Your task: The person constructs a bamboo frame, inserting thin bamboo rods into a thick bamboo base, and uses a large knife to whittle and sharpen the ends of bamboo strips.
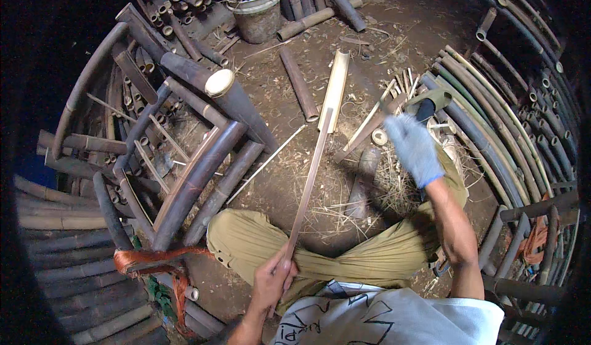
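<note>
Left hand [274, 278] clenched on near end of bamboo strip [309, 182]; right hand [411, 148], gloved, gripping a blade, partly blurred. Strip running from lap toward split bamboo half [335, 89]. Likely light, springy, sharp-edged; best gripped low, near the lap.

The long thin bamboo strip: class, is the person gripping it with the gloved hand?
No, the bare left hand grips the long thin bamboo strip, while the blue-gloved right hand is elsewhere.

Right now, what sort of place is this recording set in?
Probably a bamboo-working yard on a dirt floor: stacked bamboo poles all around, a split strip in the left hand, shavings underfoot.
</note>
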A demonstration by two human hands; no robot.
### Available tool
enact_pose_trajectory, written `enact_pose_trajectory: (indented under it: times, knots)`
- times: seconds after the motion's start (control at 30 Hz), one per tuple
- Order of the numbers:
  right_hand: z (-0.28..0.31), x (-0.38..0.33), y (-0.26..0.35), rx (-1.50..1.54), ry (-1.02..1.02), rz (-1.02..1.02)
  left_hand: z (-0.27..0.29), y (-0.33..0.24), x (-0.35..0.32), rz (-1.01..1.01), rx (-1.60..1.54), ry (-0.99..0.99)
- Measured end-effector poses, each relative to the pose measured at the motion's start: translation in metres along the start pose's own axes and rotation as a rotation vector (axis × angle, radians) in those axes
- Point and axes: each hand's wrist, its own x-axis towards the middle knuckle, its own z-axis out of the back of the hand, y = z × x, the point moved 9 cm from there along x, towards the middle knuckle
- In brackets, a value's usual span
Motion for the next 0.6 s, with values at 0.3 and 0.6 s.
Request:
enact_pose_trajectory:
  times: [0.3, 0.6]
  knots:
    - [-0.057, -0.070, 0.070, 0.040, 0.237, 0.157, -0.034, -0.058, 0.038, -0.194, 0.015, 0.089]
    - [-0.006, 0.025, -0.025, 0.080, -0.123, 0.136, -0.012, -0.042, 0.005, -0.191, -0.008, 0.049]
